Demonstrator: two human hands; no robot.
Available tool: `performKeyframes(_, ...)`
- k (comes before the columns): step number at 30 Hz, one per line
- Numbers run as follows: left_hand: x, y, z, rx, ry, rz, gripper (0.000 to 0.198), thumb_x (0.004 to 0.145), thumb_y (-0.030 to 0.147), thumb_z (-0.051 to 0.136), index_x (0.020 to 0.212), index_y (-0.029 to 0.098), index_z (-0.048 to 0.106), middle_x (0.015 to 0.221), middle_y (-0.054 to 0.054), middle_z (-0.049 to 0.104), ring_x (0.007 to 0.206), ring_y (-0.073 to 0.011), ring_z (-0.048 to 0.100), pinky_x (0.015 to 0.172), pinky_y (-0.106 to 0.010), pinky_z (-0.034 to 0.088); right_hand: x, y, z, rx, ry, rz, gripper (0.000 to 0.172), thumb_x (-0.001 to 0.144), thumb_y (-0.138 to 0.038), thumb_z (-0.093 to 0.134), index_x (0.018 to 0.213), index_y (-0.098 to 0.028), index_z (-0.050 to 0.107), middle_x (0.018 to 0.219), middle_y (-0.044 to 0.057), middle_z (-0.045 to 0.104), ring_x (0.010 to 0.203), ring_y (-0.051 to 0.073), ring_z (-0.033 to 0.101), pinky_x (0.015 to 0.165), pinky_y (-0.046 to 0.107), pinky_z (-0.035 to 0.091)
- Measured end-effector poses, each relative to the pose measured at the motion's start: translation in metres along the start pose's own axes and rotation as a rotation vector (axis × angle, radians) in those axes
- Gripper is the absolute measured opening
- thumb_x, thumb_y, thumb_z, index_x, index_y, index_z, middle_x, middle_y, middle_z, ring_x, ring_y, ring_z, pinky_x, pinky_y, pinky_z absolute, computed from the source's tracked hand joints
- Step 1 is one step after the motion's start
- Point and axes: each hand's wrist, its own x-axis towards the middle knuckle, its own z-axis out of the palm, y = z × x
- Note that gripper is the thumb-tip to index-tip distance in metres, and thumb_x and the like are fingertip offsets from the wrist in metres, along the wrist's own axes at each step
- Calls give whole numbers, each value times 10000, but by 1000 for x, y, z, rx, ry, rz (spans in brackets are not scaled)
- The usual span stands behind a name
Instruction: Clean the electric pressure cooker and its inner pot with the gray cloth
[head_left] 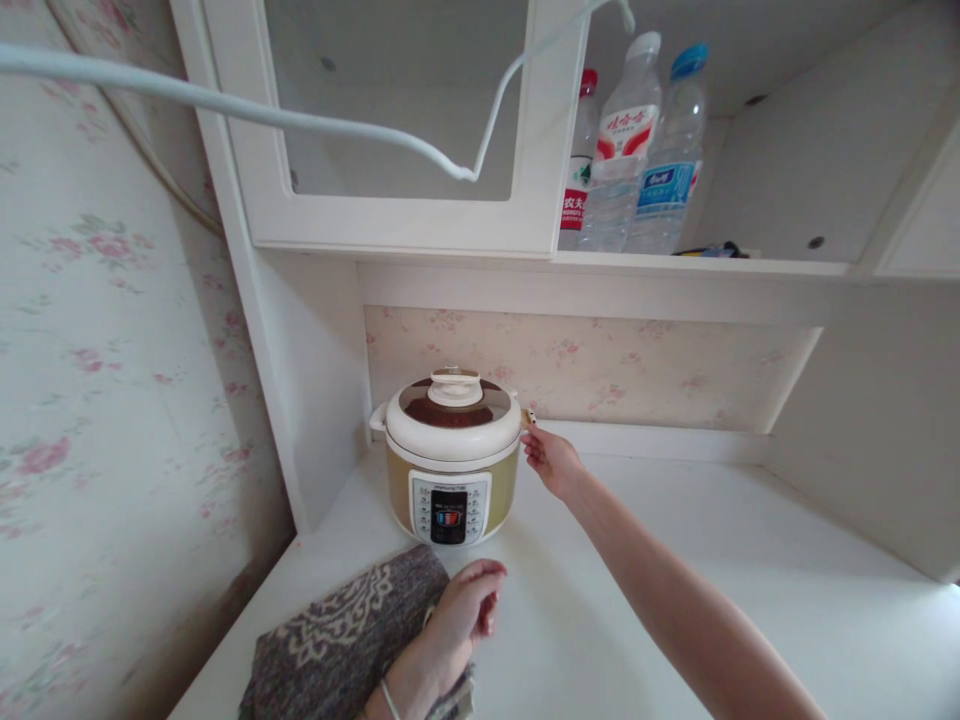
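Observation:
A white and gold electric pressure cooker (452,455) stands on the white counter with its lid on and its control panel facing me. My right hand (553,460) reaches to the cooker's right side, fingers curled by the handle. A small tan thing with black and white marks (529,417) shows at its fingertips; its kind is unclear. In front of the cooker, my left hand (471,603) is closed, fingers curled inward and what is in them hidden. Grey cloth with a pale scroll pattern (341,630) lies beside and under my left forearm.
Above is a white cabinet with a glass door (405,225). Several plastic bottles (622,150) stand on its open shelf. A white cable (300,118) crosses the view up high. Floral wallpaper (112,400) covers the left wall; the counter (675,560) stretches right.

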Motion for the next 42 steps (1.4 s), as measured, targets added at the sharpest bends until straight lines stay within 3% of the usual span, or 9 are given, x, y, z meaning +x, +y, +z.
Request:
performKeyframes(8,2,-3,0,37,26,37,303,661,350,676,889,167,598,698,57,514,458,-33,376,479,-217,232,0,-22,-71,75,106,-16,149,837,-236,617,700,-190,583,574,-13,610,462,74,523,436,180,412)
performKeyframes(12,-2,-2,2,105,37,27,339,687,405,679,904,159,592,611,60,495,489,-58,427,500,-211,288,-10,-31,-106,124,142,-23,121,839,-222,618,726,-180,603,600,-19,610,463,55,506,414,151,407)
performKeyframes(17,-5,7,15,38,18,72,451,698,546,672,927,175,557,938,6,571,533,-56,526,482,-217,319,-32,-34,-141,135,161,-50,114,807,-267,672,759,-172,631,640,-20,618,474,50,498,397,151,399)
performKeyframes(19,-1,12,23,35,20,71,464,728,584,639,918,173,538,913,15,558,555,-61,544,509,-220,350,-39,-33,-149,121,157,-82,138,786,-292,698,762,-170,637,650,-22,614,480,48,490,401,151,398)
performKeyframes(24,20,10,35,67,32,50,526,732,656,593,928,182,476,677,65,493,538,-66,517,529,-210,365,-43,-30,-160,65,135,-158,255,725,-389,751,752,-165,633,673,-19,602,499,47,468,405,150,384)
performKeyframes(31,38,2,40,198,-16,76,551,771,688,505,992,184,484,794,28,542,587,-68,527,555,-217,387,-23,-33,-171,-43,133,-155,427,653,-542,760,779,-165,604,715,-23,568,503,42,453,409,147,381)
performKeyframes(36,56,5,47,257,13,79,574,756,722,477,965,188,491,812,21,534,606,-68,508,535,-203,365,-14,-40,-172,-211,257,-165,436,682,-577,692,825,-182,578,766,-1,563,518,72,488,422,194,405)
performKeyframes(42,78,-1,55,240,94,147,611,742,756,438,956,187,494,752,25,501,589,-75,480,505,-200,348,-5,-71,-154,-411,446,-389,354,734,-497,601,967,-234,556,895,5,563,656,125,523,537,243,441)
